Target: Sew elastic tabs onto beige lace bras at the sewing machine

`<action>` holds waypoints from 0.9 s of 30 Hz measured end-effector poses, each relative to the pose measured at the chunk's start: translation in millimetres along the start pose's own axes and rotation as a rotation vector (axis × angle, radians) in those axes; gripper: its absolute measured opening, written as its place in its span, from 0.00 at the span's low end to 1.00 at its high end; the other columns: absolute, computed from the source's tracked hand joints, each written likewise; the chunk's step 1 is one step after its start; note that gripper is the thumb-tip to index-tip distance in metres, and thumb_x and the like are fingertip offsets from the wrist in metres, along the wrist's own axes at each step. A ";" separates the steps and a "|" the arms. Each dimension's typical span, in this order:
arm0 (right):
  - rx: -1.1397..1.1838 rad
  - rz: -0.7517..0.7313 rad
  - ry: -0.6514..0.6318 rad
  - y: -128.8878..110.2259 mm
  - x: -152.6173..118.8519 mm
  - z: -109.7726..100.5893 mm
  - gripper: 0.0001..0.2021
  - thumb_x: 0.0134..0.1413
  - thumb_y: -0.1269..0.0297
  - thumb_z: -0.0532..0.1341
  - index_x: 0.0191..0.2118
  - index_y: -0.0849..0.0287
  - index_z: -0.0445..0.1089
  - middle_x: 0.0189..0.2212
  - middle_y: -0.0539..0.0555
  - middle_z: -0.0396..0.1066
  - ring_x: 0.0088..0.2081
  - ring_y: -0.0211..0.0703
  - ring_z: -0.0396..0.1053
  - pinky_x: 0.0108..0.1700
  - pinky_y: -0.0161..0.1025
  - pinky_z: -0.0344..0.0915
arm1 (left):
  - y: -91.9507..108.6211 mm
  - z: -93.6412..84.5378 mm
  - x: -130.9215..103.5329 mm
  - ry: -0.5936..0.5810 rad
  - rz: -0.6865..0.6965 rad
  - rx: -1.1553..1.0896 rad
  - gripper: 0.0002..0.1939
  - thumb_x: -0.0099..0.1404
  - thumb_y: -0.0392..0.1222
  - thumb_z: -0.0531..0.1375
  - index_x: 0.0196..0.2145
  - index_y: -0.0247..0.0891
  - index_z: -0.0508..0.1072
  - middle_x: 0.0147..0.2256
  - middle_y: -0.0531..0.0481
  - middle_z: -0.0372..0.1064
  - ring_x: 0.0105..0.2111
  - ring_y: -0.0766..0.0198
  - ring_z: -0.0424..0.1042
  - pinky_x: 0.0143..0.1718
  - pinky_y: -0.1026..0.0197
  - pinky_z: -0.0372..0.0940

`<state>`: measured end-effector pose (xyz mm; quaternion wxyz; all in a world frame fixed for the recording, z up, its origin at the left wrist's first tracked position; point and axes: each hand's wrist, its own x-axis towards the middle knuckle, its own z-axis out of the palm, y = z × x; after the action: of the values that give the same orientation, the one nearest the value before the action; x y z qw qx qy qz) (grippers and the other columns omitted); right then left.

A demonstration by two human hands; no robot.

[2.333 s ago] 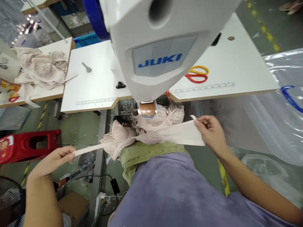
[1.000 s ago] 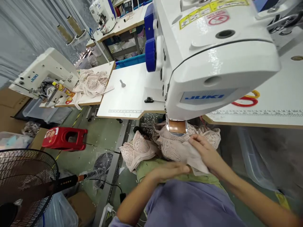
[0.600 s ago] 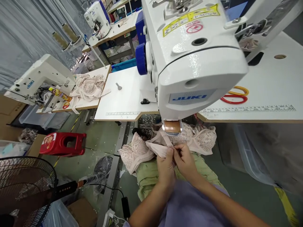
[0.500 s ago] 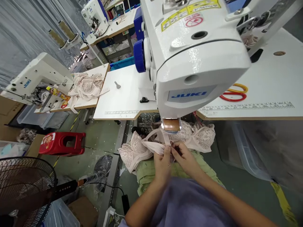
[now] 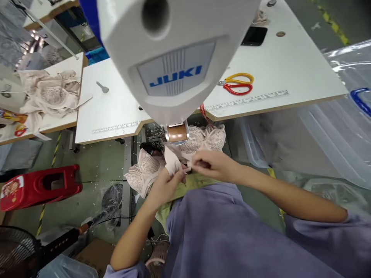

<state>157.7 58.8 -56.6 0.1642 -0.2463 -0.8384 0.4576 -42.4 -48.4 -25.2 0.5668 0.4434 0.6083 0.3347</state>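
Note:
Beneath the head of a white sewing machine (image 5: 171, 69), a pale pink lace bra (image 5: 199, 139) lies across my lap with its cups spread to both sides. My left hand (image 5: 166, 185) pinches a smooth band of the bra, which folds up above the fingers. Close by on the right, my right hand (image 5: 213, 165) is closed with fingertips together at the end of the same band. The machine's needle area is hidden by its head, and the exact bit of fabric between my right fingers is partly covered.
Yellow-and-red-handled scissors (image 5: 237, 83) and a black phone (image 5: 255, 36) lie on the white table (image 5: 292, 69). More pink bras (image 5: 53, 92) are heaped on the left table. A red stool (image 5: 43, 185) and a fan (image 5: 17, 247) stand at left; plastic bins (image 5: 342, 127) at right.
The view has tilted down and swung right. Both hands stay at the bra band; the right hand now lies flatter, its wrist out to the right, and the band stands folded upward.

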 end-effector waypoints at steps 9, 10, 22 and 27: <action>-0.041 -0.126 0.412 -10.3 -5.7 25.1 0.08 0.67 0.68 0.57 0.43 0.55 0.74 0.36 0.53 0.77 0.39 0.40 0.74 0.41 0.37 0.68 | -8.4 32.8 17.8 0.388 -0.060 -0.605 0.14 0.60 0.49 0.69 0.35 0.34 0.81 0.33 0.47 0.80 0.35 0.61 0.78 0.43 0.60 0.71; -0.038 -0.136 0.430 -11.5 -3.4 29.1 0.08 0.67 0.68 0.57 0.44 0.55 0.74 0.37 0.53 0.77 0.39 0.40 0.74 0.41 0.37 0.69 | -8.0 37.2 19.8 0.424 -0.053 -0.642 0.14 0.59 0.48 0.70 0.37 0.35 0.81 0.35 0.47 0.80 0.38 0.60 0.79 0.45 0.59 0.71; 0.009 0.001 0.460 -6.0 2.3 34.6 0.07 0.66 0.65 0.58 0.40 0.55 0.74 0.37 0.54 0.77 0.38 0.41 0.73 0.41 0.38 0.68 | -4.7 46.5 16.7 0.459 0.041 -0.338 0.17 0.67 0.47 0.65 0.50 0.38 0.79 0.50 0.45 0.79 0.53 0.53 0.76 0.55 0.55 0.69; 0.074 0.090 0.306 -1.0 2.7 21.3 0.04 0.61 0.65 0.62 0.37 0.56 0.74 0.31 0.49 0.73 0.30 0.35 0.67 0.33 0.34 0.60 | -3.8 41.0 14.8 0.452 0.075 -0.125 0.14 0.65 0.44 0.67 0.46 0.38 0.82 0.46 0.46 0.81 0.48 0.53 0.78 0.52 0.55 0.71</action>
<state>144.5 45.2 -66.9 0.2783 -0.3441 -0.7743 0.4523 -2.0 -40.2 -39.9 0.4298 0.3437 0.6807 0.4834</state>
